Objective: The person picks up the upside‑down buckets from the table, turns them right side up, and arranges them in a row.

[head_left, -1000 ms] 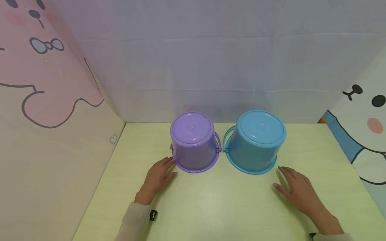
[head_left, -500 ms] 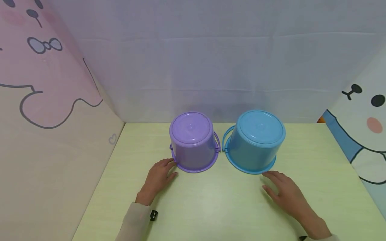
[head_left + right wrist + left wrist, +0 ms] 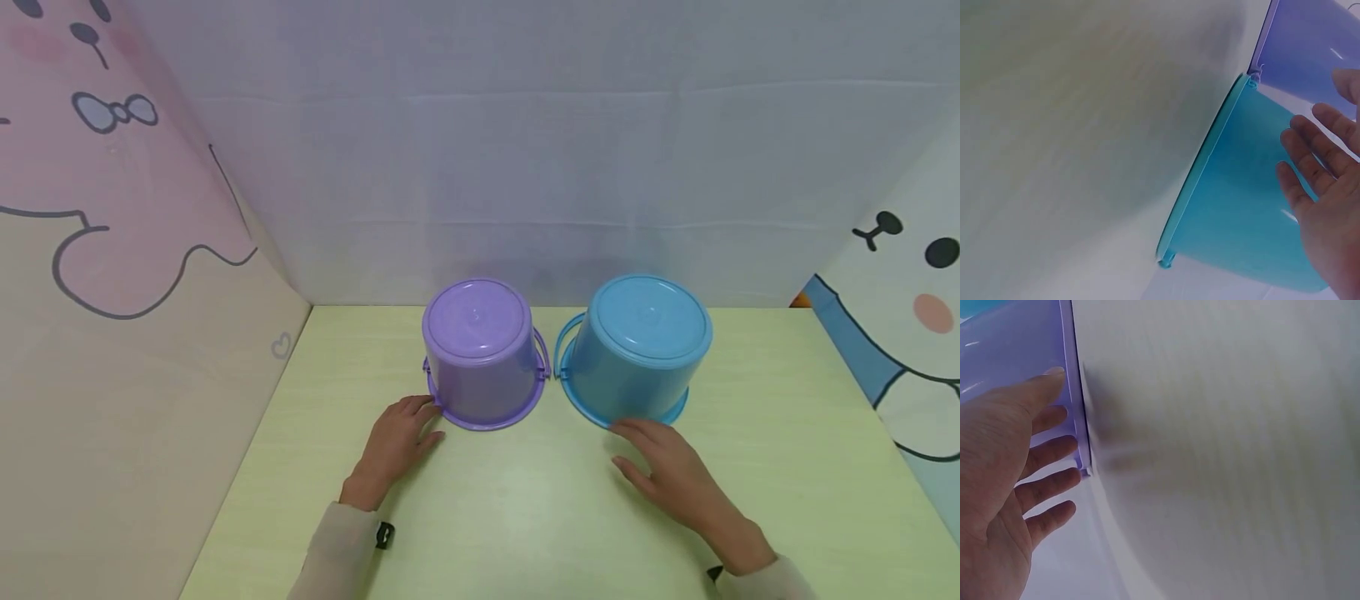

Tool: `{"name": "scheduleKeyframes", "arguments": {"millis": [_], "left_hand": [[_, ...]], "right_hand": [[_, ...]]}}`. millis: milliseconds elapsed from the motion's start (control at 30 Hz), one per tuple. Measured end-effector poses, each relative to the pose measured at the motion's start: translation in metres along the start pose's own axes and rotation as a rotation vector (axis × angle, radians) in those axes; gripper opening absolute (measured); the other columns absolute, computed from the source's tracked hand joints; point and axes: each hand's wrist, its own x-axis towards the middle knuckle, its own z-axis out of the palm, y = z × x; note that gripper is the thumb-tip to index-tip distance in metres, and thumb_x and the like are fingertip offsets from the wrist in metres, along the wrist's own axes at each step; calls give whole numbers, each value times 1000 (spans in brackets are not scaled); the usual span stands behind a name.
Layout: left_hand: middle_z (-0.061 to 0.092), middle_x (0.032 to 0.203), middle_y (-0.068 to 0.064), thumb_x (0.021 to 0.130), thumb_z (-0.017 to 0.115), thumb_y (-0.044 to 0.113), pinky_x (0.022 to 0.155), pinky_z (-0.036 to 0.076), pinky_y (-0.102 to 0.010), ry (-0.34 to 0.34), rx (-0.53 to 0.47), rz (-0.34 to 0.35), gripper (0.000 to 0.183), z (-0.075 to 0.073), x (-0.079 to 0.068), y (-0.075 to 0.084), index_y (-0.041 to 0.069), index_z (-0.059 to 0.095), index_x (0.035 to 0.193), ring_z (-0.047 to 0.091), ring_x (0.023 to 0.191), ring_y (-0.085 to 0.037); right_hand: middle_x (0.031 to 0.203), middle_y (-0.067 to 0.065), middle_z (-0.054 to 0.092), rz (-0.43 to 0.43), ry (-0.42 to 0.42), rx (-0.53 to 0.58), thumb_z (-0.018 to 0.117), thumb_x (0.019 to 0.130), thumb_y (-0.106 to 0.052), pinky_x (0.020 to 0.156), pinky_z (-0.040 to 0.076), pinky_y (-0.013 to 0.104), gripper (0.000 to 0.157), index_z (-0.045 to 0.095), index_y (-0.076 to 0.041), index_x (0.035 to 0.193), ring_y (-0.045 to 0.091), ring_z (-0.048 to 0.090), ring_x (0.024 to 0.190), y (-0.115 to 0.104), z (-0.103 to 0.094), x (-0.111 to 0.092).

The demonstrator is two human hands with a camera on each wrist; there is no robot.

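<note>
Fingers [image 3: 1054, 452] released, loosely extended, left and right alike. Left hand [image 3: 393, 437] just beside near-left rim of round purple plastic bucket [image 3: 480, 354]; right hand [image 3: 672, 473] close by near rim of round light-blue plastic bucket [image 3: 641, 354]. Both upside down toward far side of pale yellow-green counter [image 3: 510, 517], purple left, blue right.

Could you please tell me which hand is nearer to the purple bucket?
Left. The left hand is at the near left edge of the purple bucket; the right hand is farther away, in front of the blue bucket.
</note>
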Motion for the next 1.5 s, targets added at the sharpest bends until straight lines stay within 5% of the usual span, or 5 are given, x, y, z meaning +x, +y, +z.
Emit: {"name": "scheduleKeyframes", "arguments": {"millis": [67, 167, 333, 967, 1500], "left_hand": [[70, 133, -16, 88, 88, 22, 104, 54, -57, 0, 0, 6, 44, -1, 0, 1, 7, 73, 126, 64, 126, -37], [71, 133, -15, 88, 88, 22, 104, 54, -57, -2, 3, 14, 42, -2, 1, 3, 7, 73, 125, 65, 125, -36], [71, 131, -15, 88, 88, 23, 105, 54, -54, 0, 41, 39, 42, -1, 2, 4, 7, 74, 124, 65, 124, -35], [72, 123, -10, 82, 92, 23, 99, 56, -48, 56, 195, 128, 40, 3, 3, 5, 9, 75, 114, 64, 117, -33], [72, 123, -9, 83, 91, 21, 103, 54, -49, 21, 200, 82, 36, 2, 4, 9, 10, 75, 112, 63, 118, -35]], "right_hand": [[120, 9, 72, -6, -9, 5, 35, 110, -58, 87, 60, 55, 66, 72, -5, 124, 34, 69, 110, -1, 3, 5], [122, 9, 72, -18, -31, 9, 58, 108, -47, 89, 60, 56, 47, 72, -5, 125, 35, 69, 111, -4, 7, 13], [124, 11, 71, -43, -63, 3, 89, 81, -12, 90, 61, 55, 49, 71, -4, 126, 35, 69, 112, -11, 14, 27], [141, 16, 64, -13, -318, 26, 81, 94, -18, 106, 53, 56, 49, 64, -3, 138, 38, 61, 130, -35, 47, 68], [146, 21, 60, 59, -461, 27, 79, 95, -18, 114, 47, 56, 55, 60, 2, 143, 40, 56, 136, -44, 73, 85]]}}
